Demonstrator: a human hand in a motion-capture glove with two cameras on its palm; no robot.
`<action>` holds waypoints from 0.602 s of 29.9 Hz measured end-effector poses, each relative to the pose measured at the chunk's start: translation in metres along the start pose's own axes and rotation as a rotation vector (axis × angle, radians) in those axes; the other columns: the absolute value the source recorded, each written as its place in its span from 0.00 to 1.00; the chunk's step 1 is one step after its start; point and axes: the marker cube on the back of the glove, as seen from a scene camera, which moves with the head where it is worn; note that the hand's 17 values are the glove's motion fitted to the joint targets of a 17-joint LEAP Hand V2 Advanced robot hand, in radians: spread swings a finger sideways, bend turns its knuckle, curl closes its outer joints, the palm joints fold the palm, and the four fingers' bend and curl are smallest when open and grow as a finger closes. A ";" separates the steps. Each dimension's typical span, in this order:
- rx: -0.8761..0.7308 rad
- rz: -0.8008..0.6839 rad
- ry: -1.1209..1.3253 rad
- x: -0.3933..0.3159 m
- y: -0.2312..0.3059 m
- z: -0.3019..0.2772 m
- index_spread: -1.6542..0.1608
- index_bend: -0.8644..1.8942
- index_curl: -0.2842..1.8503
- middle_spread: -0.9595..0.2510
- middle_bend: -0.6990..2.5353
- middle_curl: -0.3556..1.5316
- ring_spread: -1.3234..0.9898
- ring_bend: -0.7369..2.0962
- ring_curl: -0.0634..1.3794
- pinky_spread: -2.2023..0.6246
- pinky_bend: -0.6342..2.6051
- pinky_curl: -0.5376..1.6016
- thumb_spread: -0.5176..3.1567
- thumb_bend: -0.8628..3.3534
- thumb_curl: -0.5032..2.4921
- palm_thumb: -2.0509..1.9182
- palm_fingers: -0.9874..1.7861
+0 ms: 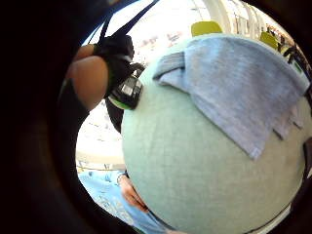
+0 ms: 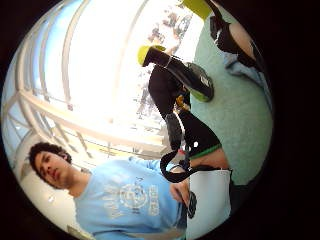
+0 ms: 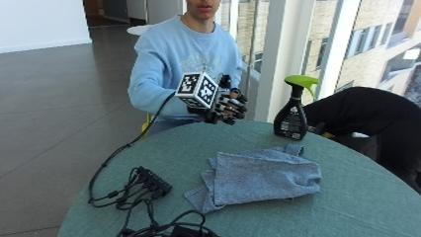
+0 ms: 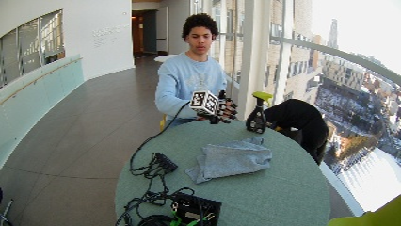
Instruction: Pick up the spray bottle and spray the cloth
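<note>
Your gloved right hand (image 3: 222, 107) hangs above the near edge of the round green table (image 3: 368, 197), centre-top of the outside view, fingers loosely spread and holding nothing. The spray bottle (image 3: 293, 111), dark with a lime-green trigger head, stands upright on the table at right of the hand, apart from it. The blue-grey cloth (image 3: 260, 178) lies crumpled at mid-frame, below both. In the thumb side palm view the bottle (image 2: 181, 74) shows near the centre, untouched.
</note>
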 end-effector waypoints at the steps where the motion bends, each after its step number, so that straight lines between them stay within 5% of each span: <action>1: 0.005 0.014 0.048 0.007 0.016 -0.009 0.75 0.36 0.29 0.72 0.31 0.43 0.54 0.37 0.30 0.85 0.26 0.39 0.43 0.19 0.32 0.70 0.65; 9: 0.075 0.089 0.389 0.049 0.126 -0.049 0.74 0.36 0.29 0.72 0.30 0.42 0.56 0.36 0.29 0.86 0.26 0.39 0.44 0.20 0.31 0.69 0.62; 18: 0.104 0.127 0.485 0.071 0.175 -0.060 0.73 0.36 0.28 0.72 0.29 0.42 0.56 0.36 0.29 0.86 0.26 0.40 0.44 0.20 0.30 0.69 0.63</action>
